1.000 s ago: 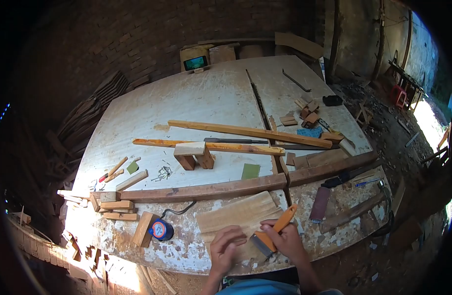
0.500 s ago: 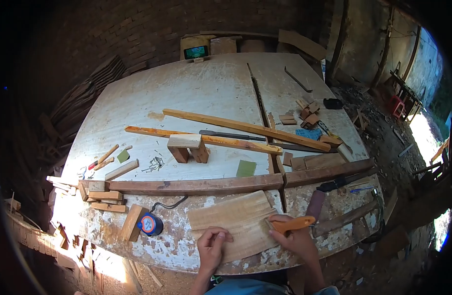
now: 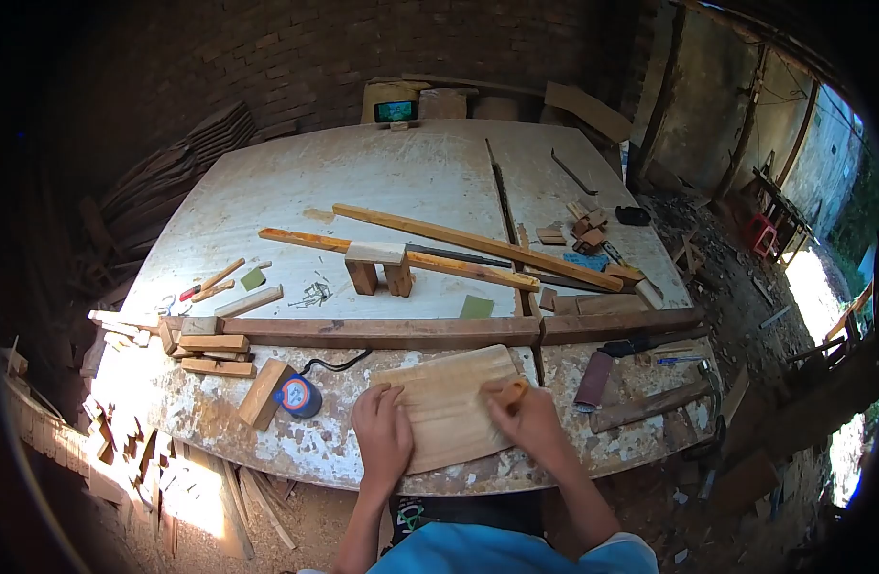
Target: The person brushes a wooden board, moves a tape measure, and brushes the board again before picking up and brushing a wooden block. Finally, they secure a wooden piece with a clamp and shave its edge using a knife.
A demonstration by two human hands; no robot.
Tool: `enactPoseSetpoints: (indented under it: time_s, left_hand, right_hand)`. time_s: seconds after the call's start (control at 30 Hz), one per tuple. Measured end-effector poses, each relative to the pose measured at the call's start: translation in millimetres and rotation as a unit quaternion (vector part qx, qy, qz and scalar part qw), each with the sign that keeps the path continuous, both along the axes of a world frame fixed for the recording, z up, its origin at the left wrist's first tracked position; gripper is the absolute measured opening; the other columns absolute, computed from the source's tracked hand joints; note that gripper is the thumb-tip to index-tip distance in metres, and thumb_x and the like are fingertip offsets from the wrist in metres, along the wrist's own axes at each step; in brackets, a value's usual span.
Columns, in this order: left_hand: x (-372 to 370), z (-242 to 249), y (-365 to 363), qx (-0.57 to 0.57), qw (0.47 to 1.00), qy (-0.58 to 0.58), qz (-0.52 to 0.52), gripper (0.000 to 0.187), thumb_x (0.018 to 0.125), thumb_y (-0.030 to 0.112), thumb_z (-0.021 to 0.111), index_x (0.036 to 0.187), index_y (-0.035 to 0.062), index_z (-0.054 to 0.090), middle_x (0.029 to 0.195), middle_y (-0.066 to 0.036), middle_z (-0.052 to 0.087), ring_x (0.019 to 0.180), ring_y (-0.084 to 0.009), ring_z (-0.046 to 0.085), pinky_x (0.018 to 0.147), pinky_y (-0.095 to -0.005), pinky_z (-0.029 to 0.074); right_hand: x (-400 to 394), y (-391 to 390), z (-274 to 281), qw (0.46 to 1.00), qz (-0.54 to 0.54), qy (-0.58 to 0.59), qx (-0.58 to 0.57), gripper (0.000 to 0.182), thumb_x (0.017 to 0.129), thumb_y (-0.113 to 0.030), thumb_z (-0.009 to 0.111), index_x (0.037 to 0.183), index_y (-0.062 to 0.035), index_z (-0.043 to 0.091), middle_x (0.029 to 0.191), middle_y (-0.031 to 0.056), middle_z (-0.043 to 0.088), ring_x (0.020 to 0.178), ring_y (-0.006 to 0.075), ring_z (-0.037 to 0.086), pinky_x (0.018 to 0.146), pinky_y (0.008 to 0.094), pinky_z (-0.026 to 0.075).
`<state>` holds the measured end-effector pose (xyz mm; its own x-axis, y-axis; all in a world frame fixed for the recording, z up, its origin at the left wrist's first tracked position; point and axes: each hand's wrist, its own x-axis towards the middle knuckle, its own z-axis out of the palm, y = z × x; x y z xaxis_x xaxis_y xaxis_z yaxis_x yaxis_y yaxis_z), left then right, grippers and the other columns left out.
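A thin wooden board (image 3: 449, 411) lies flat near the front edge of the worktable. On its left edge rests my left hand (image 3: 382, 435), with the fingers curled over the wood. My right hand (image 3: 526, 416) is closed around the orange-brown handle of a brush (image 3: 516, 387) over the board's right part. The brush's working end is hidden by the fingers. Left of the board stands a blue tape measure (image 3: 298, 395) beside a wooden block (image 3: 265, 393).
A long wooden beam (image 3: 392, 333) crosses the table (image 3: 296, 163) behind the board. Beyond it are a small wooden stand (image 3: 377, 253), long strips (image 3: 459, 236) and nails (image 3: 315, 295). A sandpaper roll (image 3: 593, 379) and a hammer (image 3: 650, 406) lie at the right.
The view has shifted. My right hand has turned, and the brush handle now points toward the camera instead of rightward. My left hand has moved to the board's left edge.
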<state>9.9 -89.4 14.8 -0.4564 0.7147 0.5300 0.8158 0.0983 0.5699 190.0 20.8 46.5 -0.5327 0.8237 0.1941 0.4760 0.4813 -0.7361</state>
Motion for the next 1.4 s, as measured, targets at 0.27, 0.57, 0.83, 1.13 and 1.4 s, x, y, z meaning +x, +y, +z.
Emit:
enactPoseSetpoints:
  time_s: [0.27, 0.57, 0.83, 1.13, 1.4]
  left_hand:
    - [-6.2, -33.8, 0.8, 0.021, 0.995, -0.092, 0.02, 0.029, 0.085, 0.003, 0.044, 0.112, -0.0032, 0.054, 0.125, -0.024, 0.042, 0.114, -0.0386, 0.041, 0.097, -0.0422, 0.032]
    - [-8.5, -40.2, -5.1, -0.004, 0.996, -0.085, 0.024, 0.032, 0.085, 0.001, 0.042, 0.114, -0.0032, 0.052, 0.127, -0.026, 0.041, 0.116, -0.0405, 0.038, 0.099, -0.0443, 0.03]
    - [-8.2, -42.1, -3.5, 0.003, 0.995, -0.083, 0.049, 0.032, 0.084, 0.002, 0.043, 0.114, -0.0039, 0.052, 0.125, -0.024, 0.045, 0.111, -0.0387, 0.044, 0.095, -0.0423, 0.034]
    - [-8.5, -38.7, -5.2, -0.005, 0.995, -0.089, 0.046, 0.032, 0.085, 0.004, 0.042, 0.115, -0.0049, 0.05, 0.124, -0.023, 0.046, 0.112, -0.0382, 0.044, 0.096, -0.042, 0.034]
    - [-8.4, -44.7, -1.9, 0.024, 0.995, -0.088, 0.051, 0.033, 0.082, -0.001, 0.041, 0.113, -0.0057, 0.05, 0.121, -0.025, 0.047, 0.11, -0.0387, 0.044, 0.095, -0.0425, 0.034]
  right_hand:
    - [-33.4, -20.2, -14.4, 0.973, 0.173, 0.088, -0.123, 0.024, 0.078, -0.02, 0.062, 0.099, -0.0084, 0.065, 0.088, 0.013, 0.065, 0.082, 0.0226, 0.062, 0.074, 0.0314, 0.046]
    - [-79.4, -8.9, -17.7, 0.947, 0.23, 0.161, -0.158, 0.027, 0.076, -0.012, 0.063, 0.1, -0.0008, 0.061, 0.094, 0.0134, 0.064, 0.089, 0.0214, 0.061, 0.078, 0.0333, 0.047]
    - [-90.7, 19.0, 21.4, 0.988, -0.042, -0.039, 0.145, 0.024, 0.077, -0.013, 0.062, 0.099, -0.0077, 0.065, 0.08, 0.0146, 0.066, 0.076, 0.0272, 0.064, 0.07, 0.0345, 0.05]
    - [-109.3, 10.6, -21.3, 0.992, 0.036, 0.102, 0.06, 0.026, 0.077, -0.014, 0.06, 0.099, -0.0001, 0.062, 0.087, 0.0177, 0.065, 0.076, 0.0256, 0.065, 0.069, 0.0337, 0.049]
    - [3.8, 52.7, -0.3, 0.962, -0.222, 0.088, 0.128, 0.023, 0.079, -0.012, 0.054, 0.094, 0.0046, 0.062, 0.08, 0.0256, 0.061, 0.076, 0.0365, 0.062, 0.067, 0.0404, 0.048]
